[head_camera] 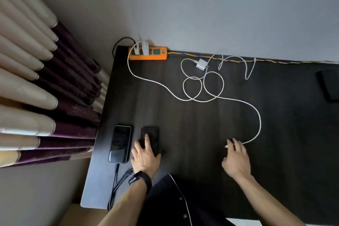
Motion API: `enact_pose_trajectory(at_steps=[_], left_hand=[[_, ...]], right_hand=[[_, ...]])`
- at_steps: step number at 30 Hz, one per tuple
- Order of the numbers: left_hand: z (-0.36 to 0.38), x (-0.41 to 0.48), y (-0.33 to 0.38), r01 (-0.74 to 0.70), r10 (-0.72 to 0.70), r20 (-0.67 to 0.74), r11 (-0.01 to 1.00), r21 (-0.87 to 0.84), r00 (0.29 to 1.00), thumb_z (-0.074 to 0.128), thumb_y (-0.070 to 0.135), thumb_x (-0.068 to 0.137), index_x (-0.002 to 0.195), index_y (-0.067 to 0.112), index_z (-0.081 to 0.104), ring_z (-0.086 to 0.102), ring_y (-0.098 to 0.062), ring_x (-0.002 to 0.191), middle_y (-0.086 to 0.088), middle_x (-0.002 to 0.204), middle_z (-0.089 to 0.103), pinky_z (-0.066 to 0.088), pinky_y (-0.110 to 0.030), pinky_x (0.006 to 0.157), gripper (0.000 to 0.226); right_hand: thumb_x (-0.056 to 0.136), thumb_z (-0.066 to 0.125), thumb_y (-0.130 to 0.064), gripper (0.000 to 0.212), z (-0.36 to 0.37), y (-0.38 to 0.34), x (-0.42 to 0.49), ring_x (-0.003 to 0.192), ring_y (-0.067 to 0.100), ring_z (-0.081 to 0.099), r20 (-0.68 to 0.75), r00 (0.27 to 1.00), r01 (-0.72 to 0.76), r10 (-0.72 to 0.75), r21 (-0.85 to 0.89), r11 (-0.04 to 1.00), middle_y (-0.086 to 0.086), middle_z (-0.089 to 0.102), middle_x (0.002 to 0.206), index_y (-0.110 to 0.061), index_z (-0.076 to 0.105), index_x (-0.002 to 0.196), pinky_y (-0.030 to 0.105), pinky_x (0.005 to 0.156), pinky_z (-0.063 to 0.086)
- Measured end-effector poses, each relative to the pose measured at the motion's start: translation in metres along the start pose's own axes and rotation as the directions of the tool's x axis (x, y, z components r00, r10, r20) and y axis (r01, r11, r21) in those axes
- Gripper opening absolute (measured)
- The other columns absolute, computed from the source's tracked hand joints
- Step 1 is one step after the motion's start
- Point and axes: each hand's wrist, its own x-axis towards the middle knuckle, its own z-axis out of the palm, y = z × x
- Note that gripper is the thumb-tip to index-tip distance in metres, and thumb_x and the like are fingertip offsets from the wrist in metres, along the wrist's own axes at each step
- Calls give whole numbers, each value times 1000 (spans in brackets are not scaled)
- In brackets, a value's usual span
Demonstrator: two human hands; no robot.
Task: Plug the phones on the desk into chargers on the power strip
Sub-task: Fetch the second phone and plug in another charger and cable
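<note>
Orange power strip [147,53] up at my eleven o'clock against the wall, two white chargers [145,48] seated in it, and from one of them a long white cable [257,113] snakes across the dark desk [183,124] and swings round to my two o'clock. My right hand [236,158] is on the end of it: fingers curled close together, and the small connector tip [226,146] pokes out just beside my fingertips, so it looks pinched, though I can't tell exactly which fingers grip it. My left hand [145,154], at my ten o'clock, lies flat with fingers spread on the black phone [150,137], pinning it to the desk. Just beside that, further left, the second phone [120,144] sits near the desk edge with a dark cable [115,176] already running out of its near end. A loose white charger [201,64] with a coiled cable lies unplugged at one o'clock, and a dark flat object [330,84], maybe another phone, sits far off at three o'clock. The risks now, as I judge them: the long cable crosses those loose coils, so pulling it could drag the tangle along or tug the charger from the strip. My left palm also covers the black phone's near end, so the port is hidden and I could jab blindly and miss it.
</note>
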Motion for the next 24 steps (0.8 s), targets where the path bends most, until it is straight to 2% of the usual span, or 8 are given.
enact_pose_trajectory(at_steps=[5, 8, 10, 12, 14, 17, 21, 24], left_hand=[[1, -8, 7, 62, -60, 23, 996, -67, 998, 64, 35, 88, 157, 26, 8, 30, -40, 127, -18, 140, 27, 35, -44, 107, 89], [0, -17, 9, 150, -144, 53, 980, -130, 988, 70, 35, 79, 154, 30, 14, 33, -42, 126, -18, 137, 29, 34, -44, 107, 94], [5, -25, 10, 219, -201, 93, 939, -266, 975, 74, 39, 72, 153, 34, 19, 37, -41, 125, -18, 136, 34, 36, -44, 107, 98], [6, -35, 11, 273, -236, 137, 856, -439, 962, 76, 46, 61, 146, 32, 34, 51, -36, 116, -15, 128, 50, 46, -42, 100, 96], [0, -52, 13, 315, -243, 203, 675, -667, 949, 79, 43, 61, 126, 20, 56, 65, -26, 88, -8, 102, 67, 59, -34, 72, 72], [-8, -77, 15, 440, -206, 390, 361, -822, 898, 78, 23, 76, 90, 9, 64, 57, -19, 54, -7, 68, 63, 46, -25, 52, 24], [-6, -103, 2, 541, -79, 536, 51, -840, 840, 81, 22, 72, 74, 10, 59, 49, -21, 50, -12, 70, 57, 45, -35, 62, 25], [1, -123, -5, 542, 13, 542, -25, -840, 840, 85, 25, 66, 77, 10, 66, 49, -21, 57, -11, 80, 62, 47, -37, 66, 26]], right_hand=[[95, 60, -17, 63, 13, 10, -11, 143, 27, 37, -17, 993, 118, -120, -85, 989, 9, 36, 156, -15, 35, 153, 37, 110, 43], [88, 71, -23, 25, 20, 9, -21, 95, 30, 63, -55, 947, 298, -316, -217, 930, 7, 66, 108, -17, 68, 113, 44, 74, 56], [87, 71, -25, 14, 24, 6, -36, 85, 29, 63, -14, 903, 406, -429, -297, 864, 4, 65, 94, -18, 68, 99, 45, 69, 53], [98, 57, -32, 15, 28, -3, -52, 94, 29, 63, 53, 880, 472, -472, -214, 855, 3, 64, 100, -20, 62, 104, 44, 77, 51], [103, 45, -36, 21, 27, -13, -69, 96, 28, 62, 53, 883, 465, -466, 30, 885, 2, 64, 102, -18, 57, 105, 43, 79, 48], [105, 42, -34, 20, 20, -29, -98, 83, 20, 63, 31, 901, 376, -433, 445, 813, -1, 65, 94, -15, 50, 101, 34, 72, 47], [105, 48, -25, 15, 6, -52, -130, 48, 11, 48, 261, 936, -147, -236, 900, 412, 2, 62, 77, -11, 52, 98, 28, 48, 39], [100, 57, -26, 15, 1, -50, -144, 46, 7, 38, 369, 903, -320, -219, 920, 227, 1, 57, 72, -12, 59, 95, 22, 43, 27]])
